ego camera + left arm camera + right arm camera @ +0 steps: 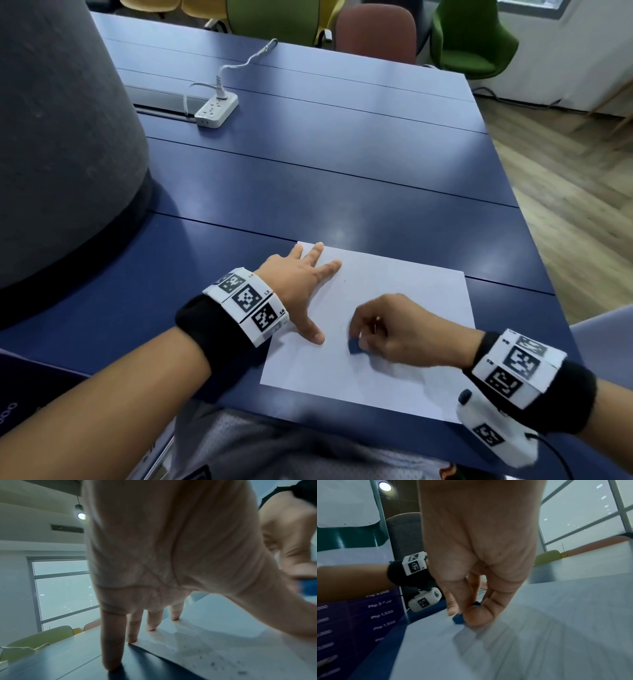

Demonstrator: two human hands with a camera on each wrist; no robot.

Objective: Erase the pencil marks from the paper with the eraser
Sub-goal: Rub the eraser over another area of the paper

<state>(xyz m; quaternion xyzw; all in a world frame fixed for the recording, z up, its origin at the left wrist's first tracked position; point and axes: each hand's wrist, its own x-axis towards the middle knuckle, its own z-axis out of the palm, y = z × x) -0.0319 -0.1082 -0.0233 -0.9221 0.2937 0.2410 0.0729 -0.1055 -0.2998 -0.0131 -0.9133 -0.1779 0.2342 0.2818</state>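
Paper (pixel 404 308) is lying flat on the blue desk (pixel 308 192), near its front edge. Working from the left: the left hand (pixel 301 287) is resting palm-down on the sheet's left side, fingers (pixel 150 620) straight and spread apart. The left wrist view is showing most fingertips pressing on the paper, with the little finger touching the desk just beside the sheet's edge. The thumb is lying on the paper, pointing toward the other hand. Further right, the right hand (pixel 400 329) is hovering low over the middle of the sheet, its thumb and fingers (pixel 479 615) clamped together on a small dark blue eraser (pixel 354 346). The eraser's lower face is sitting against the paper. Dark specks are showing on the sheet in the left wrist view. Pencil marks cannot be told apart at this blur. A white power strip (pixel 216 110) is lying well apart, at the far side of the desk.
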